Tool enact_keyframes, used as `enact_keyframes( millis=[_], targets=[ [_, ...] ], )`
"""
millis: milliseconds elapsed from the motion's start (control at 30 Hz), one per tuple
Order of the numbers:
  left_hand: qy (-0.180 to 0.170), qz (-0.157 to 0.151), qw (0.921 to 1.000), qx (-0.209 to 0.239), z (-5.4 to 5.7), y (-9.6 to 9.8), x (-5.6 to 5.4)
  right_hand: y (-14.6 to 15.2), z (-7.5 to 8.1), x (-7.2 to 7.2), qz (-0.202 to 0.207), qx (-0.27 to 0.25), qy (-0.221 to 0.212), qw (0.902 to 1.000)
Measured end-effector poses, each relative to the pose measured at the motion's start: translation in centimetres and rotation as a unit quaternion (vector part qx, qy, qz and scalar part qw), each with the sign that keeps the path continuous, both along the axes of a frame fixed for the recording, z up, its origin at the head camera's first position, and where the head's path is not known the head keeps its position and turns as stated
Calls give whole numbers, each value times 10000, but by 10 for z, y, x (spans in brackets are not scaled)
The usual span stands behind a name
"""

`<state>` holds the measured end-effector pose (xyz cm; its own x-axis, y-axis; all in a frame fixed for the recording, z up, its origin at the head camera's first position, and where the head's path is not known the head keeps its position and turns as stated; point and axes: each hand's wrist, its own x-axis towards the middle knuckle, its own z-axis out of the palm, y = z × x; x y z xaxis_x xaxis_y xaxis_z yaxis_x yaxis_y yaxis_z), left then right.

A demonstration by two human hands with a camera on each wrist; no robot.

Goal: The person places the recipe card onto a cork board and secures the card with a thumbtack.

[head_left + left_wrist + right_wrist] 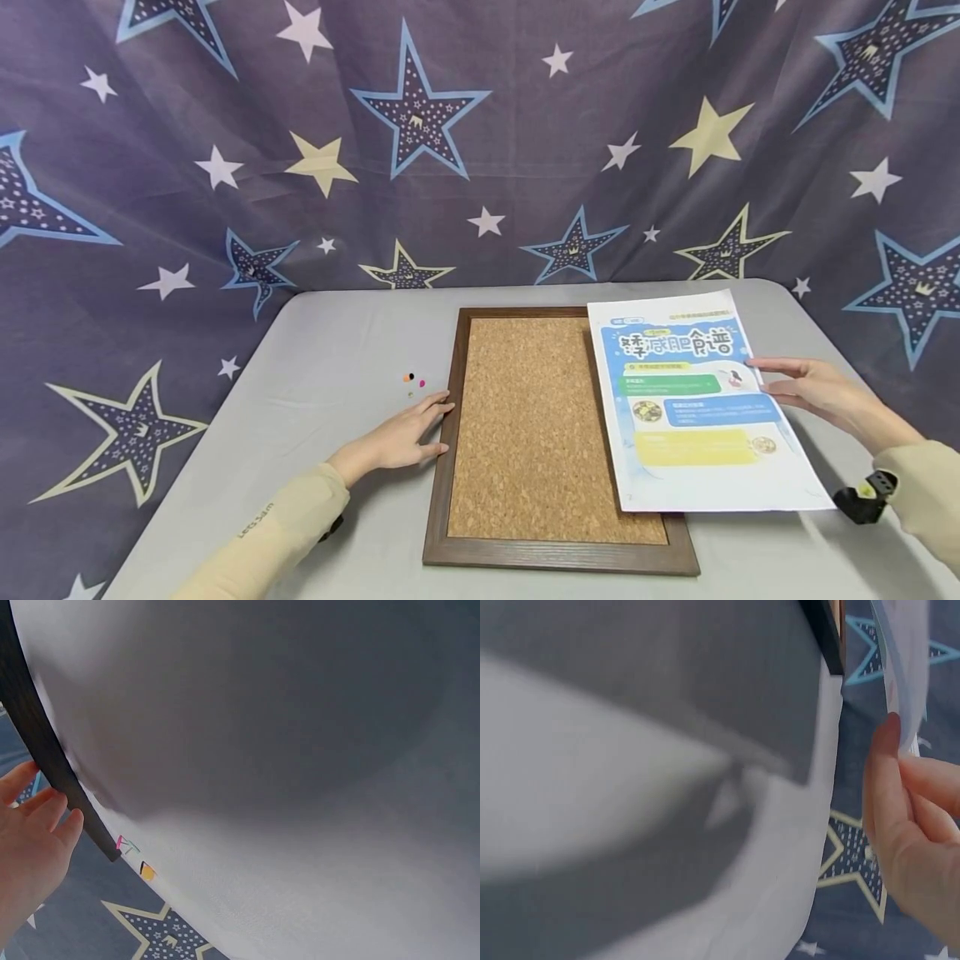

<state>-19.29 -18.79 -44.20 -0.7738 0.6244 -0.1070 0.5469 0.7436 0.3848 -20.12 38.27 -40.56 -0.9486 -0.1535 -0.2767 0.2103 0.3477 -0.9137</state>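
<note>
A cork board point(532, 425) with a dark brown wooden frame lies on the table. My left hand point(397, 435) rests its fingertips against the left side of the frame; the left wrist view shows these fingers point(49, 808) touching the frame's edge point(45, 735). On the other side, my right hand point(832, 393) pinches the right edge of a printed paper poster point(690, 421) between thumb and fingers. The poster, blue and white with Chinese text, covers the right part of the board and reaches past it. In the right wrist view the paper point(909, 667) appears edge-on, raised off the table.
Several small coloured push pins point(410, 377) lie left of the board, near the left fingertips. The light grey table point(337, 333) stands before a purple star-patterned cloth point(510, 150). Shadows of the paper and right arm fall on the tabletop point(592, 787).
</note>
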Motion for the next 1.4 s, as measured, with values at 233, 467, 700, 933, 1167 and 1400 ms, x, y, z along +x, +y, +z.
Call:
enact_keyframes(
  millis=[233, 467, 700, 933, 1167, 1400],
  targets=[
    [-29, -4, 10000, 25, 0, 0, 0, -22, 4, -2, 80, -793, -55, 9968],
    [26, -38, 10000, 79, 0, 0, 0, -45, 6, -2, 100, -1085, -70, 9940],
    [18, -40, 10000, 64, 1, 0, -1, -68, 4, -2, 51, -965, 47, 9953],
    [-17, 6, 10000, 13, 3, 1, -1, -90, 1, -1, 51, -975, 116, 9952],
    [-64, 10, 10000, -2, 2, 1, -1, -115, -2, 0, -49, -820, 55, 9966],
    [-15, 31, 10000, -30, 1, 0, 0, -139, -2, 1, -154, -850, -36, 9963]
  ],
)
